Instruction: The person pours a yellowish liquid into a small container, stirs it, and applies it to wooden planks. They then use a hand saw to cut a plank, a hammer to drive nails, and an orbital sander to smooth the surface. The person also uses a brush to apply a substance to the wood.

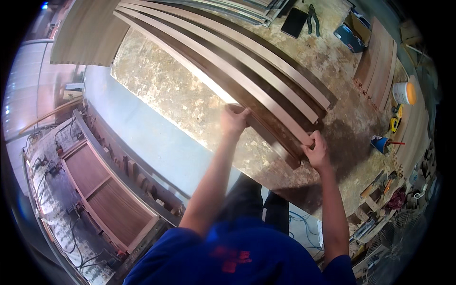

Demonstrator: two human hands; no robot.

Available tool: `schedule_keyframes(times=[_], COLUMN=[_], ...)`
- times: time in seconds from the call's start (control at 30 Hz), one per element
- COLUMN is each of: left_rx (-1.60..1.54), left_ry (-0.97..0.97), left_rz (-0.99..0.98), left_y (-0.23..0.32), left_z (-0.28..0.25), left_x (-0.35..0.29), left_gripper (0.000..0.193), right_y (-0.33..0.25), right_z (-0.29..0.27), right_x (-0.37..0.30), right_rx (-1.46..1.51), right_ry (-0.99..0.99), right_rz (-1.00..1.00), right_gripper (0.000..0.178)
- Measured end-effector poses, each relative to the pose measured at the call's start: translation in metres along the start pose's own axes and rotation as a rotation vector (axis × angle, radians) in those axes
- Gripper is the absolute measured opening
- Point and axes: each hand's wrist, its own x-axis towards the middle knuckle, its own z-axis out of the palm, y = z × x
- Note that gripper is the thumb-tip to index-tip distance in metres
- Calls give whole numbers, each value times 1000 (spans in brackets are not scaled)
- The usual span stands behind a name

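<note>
Several long wooden strips with pale top edges and darker brown sides lie side by side on a stained workbench (156,73). My left hand (235,119) is closed on the nearest wooden strip (183,59), partway along it, with the thumb on its far side. At the near end of the neighbouring wooden strip (266,102), my right hand (317,151) grips the tip between thumb and fingers. Two more strips, including the farthest wooden strip (289,70), rest beyond without a hand on them. The undersides of my fingers are hidden.
A black phone (294,23), pliers (313,21) and an open box (352,34) sit at the bench's far side. Toward the right stand a white tub (403,93) and a blue cup (380,144). A framed wooden panel (109,190) lies at the left.
</note>
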Motion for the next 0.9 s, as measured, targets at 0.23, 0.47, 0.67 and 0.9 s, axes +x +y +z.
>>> schedule_keyframes(times=[0.23, 0.47, 0.67, 0.9], left_rx=[51, 341, 436, 194], left_ry=[-32, 371, 417, 306], left_rz=[6, -84, -219, 132], left_y=[-9, 68, 67, -57], left_z=[-10, -10, -27, -61], left_x=[6, 101, 138, -33], left_gripper=[54, 132, 111, 98], right_y=[-13, -21, -35, -47], right_z=[-1, 7, 40, 28], right_x=[-23, -48, -32, -294], right_rx=[-114, -474, -553, -208], right_ry=[33, 0, 107, 71], right_rz=[-257, -47, -19, 47], right_gripper=[47, 69, 78, 57])
